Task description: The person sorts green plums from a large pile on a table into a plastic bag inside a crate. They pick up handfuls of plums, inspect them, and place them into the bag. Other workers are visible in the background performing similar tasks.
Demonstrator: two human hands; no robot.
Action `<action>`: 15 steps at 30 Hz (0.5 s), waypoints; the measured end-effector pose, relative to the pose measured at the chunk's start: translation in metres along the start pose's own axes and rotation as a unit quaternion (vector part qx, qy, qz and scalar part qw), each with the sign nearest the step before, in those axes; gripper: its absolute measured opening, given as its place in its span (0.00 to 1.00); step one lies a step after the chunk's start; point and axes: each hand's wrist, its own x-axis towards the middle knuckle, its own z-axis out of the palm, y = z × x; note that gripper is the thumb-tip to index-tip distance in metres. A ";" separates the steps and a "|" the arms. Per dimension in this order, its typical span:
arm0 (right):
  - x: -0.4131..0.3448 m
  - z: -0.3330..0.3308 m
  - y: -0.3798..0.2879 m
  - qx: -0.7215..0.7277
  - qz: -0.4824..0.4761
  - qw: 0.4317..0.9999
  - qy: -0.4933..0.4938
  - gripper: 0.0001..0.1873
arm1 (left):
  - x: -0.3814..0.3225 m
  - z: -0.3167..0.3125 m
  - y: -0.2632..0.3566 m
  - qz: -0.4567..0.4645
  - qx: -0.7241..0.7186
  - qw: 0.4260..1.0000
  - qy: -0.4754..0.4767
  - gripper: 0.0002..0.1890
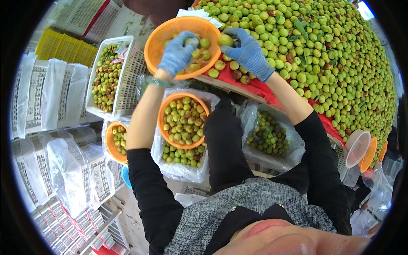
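Observation:
My left hand [180, 52], in a blue knit glove, reaches into an orange plastic colander [156, 32] that has several green jujubes [205, 43] at its bottom. One jujube shows at its fingers, but whether they grip it is unclear. At the colander's right rim, my right hand [247, 51], gloved the same way, holds a yellow-green jujube [225, 40] between thumb and fingers. A large heap of jujubes [344, 70] covers the red-lined table on the right. Loose jujubes lie on its red cloth [228, 75] beneath my right hand.
Below the colander stands a full orange basket [184, 119] on a plastic-lined crate [159, 159]. Another lined crate [267, 137] sits right of my leg. A white crate of jujubes [124, 79] and a small orange basket [116, 140] are at left, near stacked crates [73, 165].

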 end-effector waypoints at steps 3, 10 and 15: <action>-0.013 0.018 -0.030 -0.020 -0.067 0.997 -0.020 0.26 | -0.057 0.005 0.009 -0.040 -0.231 0.972 -0.026 0.12; -0.047 0.017 -0.080 0.179 0.067 0.969 -0.158 0.17 | -0.129 0.007 0.031 0.071 -0.292 0.954 0.001 0.22; -0.084 -0.009 -0.084 0.127 0.065 0.980 -0.142 0.16 | -0.148 0.036 0.055 0.130 -0.210 0.967 0.060 0.24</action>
